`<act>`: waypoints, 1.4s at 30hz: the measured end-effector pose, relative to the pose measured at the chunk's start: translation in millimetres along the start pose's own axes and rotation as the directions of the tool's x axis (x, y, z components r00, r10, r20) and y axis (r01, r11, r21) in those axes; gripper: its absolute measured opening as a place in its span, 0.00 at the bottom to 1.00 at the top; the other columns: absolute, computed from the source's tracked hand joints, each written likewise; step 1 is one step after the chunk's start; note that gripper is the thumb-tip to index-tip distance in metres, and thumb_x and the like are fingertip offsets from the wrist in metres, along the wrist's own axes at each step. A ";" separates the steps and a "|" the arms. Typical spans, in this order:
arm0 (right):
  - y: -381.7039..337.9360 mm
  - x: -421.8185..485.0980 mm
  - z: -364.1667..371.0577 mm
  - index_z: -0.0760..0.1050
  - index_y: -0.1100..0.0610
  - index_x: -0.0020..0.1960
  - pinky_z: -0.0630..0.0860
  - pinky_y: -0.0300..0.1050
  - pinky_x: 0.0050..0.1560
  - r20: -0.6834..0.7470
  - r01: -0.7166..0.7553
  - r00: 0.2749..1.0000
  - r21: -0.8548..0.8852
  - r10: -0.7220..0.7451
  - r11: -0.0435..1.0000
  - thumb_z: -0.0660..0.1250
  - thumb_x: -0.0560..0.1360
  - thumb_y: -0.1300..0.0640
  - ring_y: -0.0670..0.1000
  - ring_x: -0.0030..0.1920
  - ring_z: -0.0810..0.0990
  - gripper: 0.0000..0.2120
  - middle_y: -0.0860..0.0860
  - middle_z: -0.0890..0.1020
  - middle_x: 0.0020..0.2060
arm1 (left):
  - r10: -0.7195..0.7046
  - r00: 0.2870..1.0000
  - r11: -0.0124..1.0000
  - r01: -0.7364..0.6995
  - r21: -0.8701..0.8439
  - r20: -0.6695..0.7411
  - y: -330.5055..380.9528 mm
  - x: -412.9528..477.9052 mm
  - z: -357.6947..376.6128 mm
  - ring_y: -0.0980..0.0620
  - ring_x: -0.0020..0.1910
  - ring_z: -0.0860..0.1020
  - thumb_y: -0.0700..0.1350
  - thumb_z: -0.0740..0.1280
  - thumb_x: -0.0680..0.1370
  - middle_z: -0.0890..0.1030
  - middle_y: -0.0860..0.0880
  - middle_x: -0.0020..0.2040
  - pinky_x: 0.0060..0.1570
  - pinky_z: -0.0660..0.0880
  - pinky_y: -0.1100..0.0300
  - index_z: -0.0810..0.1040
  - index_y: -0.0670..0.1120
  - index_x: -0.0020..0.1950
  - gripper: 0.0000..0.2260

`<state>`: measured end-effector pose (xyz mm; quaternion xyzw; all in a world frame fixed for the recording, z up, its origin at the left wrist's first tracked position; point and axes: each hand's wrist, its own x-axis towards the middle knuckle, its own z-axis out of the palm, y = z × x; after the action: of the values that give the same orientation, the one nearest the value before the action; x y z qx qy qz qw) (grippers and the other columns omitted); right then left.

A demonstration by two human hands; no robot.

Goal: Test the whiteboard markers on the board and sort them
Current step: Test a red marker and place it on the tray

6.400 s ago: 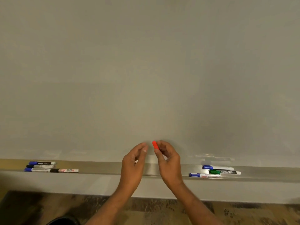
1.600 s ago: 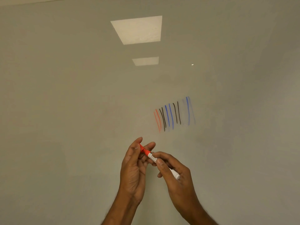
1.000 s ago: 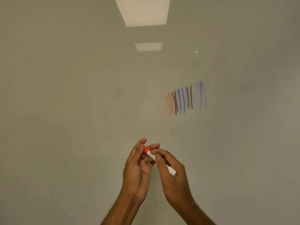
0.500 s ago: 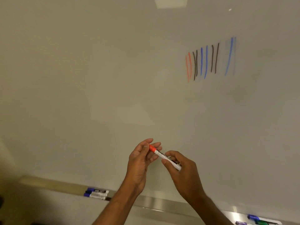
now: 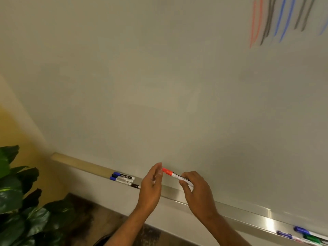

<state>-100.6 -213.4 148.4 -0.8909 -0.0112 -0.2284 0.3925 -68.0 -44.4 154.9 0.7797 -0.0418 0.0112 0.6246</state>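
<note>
Metal ledge [image 5: 230, 209] under board, tilted across view. Left markers [image 5: 123, 178] lie on it, bunched: two blue caps, one black, one dark-ended. Right markers [image 5: 305, 236] at far end: blue caps, one green.

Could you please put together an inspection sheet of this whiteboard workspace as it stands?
Surface: whiteboard, blurred red, black and blue test strokes at upper right; metal tray along its lower edge.
Job's things: red-capped marker, cap on; left marker group and right marker group lying on the tray.
Clutter: nothing seen.
Grippers: right hand grips the marker's barrel; left hand relaxed, fingertips by the cap, contact unclear.
Cables: nothing seen.
Surroundings: leafy plant and yellow wall at left.
</note>
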 end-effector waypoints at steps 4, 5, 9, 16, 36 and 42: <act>15.2 14.4 62.7 0.79 0.50 0.52 0.76 0.41 0.46 0.024 -0.025 0.999 -0.087 0.027 0.996 0.70 0.76 0.56 0.46 0.45 0.77 0.05 0.42 0.80 0.44 | 0.145 0.989 0.856 -0.131 0.501 0.011 -60.6 32.9 -43.7 0.61 0.80 0.51 0.52 0.56 0.86 0.60 0.59 0.78 0.77 0.49 0.60 0.63 0.54 0.80 0.21; 19.2 17.2 76.2 0.80 0.51 0.53 0.77 0.43 0.47 0.037 -0.034 0.999 -0.113 0.039 0.993 0.70 0.76 0.56 0.47 0.45 0.78 0.05 0.43 0.80 0.45 | 0.165 0.986 0.793 -0.154 0.589 0.035 -75.3 40.6 -54.6 0.60 0.80 0.48 0.51 0.56 0.86 0.57 0.58 0.79 0.77 0.45 0.59 0.62 0.53 0.80 0.21; 34.9 34.6 140.1 0.81 0.52 0.54 0.78 0.44 0.47 0.085 -0.049 0.994 -0.203 0.067 0.978 0.70 0.77 0.56 0.50 0.44 0.80 0.07 0.46 0.83 0.45 | 0.119 0.990 0.622 -0.133 0.772 0.075 -132.6 73.1 -96.2 0.51 0.82 0.43 0.46 0.56 0.86 0.52 0.48 0.83 0.79 0.41 0.52 0.57 0.49 0.82 0.24; 59.7 49.6 223.1 0.82 0.53 0.50 0.80 0.47 0.43 0.238 0.007 0.969 -0.308 0.070 0.951 0.75 0.72 0.58 0.52 0.41 0.83 0.08 0.48 0.85 0.42 | -0.045 0.989 0.486 -0.100 0.868 0.139 -186.6 100.8 -128.8 0.47 0.80 0.32 0.49 0.47 0.87 0.34 0.47 0.81 0.78 0.34 0.52 0.38 0.49 0.81 0.26; 98.5 40.6 303.6 0.84 0.52 0.51 0.80 0.48 0.55 0.355 0.131 0.934 -0.467 0.050 0.875 0.85 0.55 0.60 0.50 0.49 0.84 0.26 0.48 0.86 0.48 | -0.036 0.984 0.580 -0.122 0.805 0.175 -260.3 118.9 -116.9 0.43 0.82 0.48 0.52 0.41 0.83 0.50 0.46 0.82 0.80 0.47 0.45 0.50 0.49 0.81 0.25; 98.5 35.4 283.7 0.82 0.54 0.56 0.79 0.50 0.58 0.302 0.150 0.953 -0.416 -0.019 0.897 0.75 0.71 0.58 0.52 0.52 0.83 0.14 0.50 0.84 0.51 | -0.002 0.983 0.577 -0.148 0.803 0.182 -244.9 115.2 -103.9 0.52 0.82 0.38 0.66 0.28 0.80 0.44 0.51 0.83 0.79 0.35 0.54 0.47 0.52 0.82 0.35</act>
<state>63.7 -87.3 -72.0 -0.9782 -0.0568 -0.1089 0.1674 69.7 104.0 -52.6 0.9748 -0.1148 -0.0089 0.1913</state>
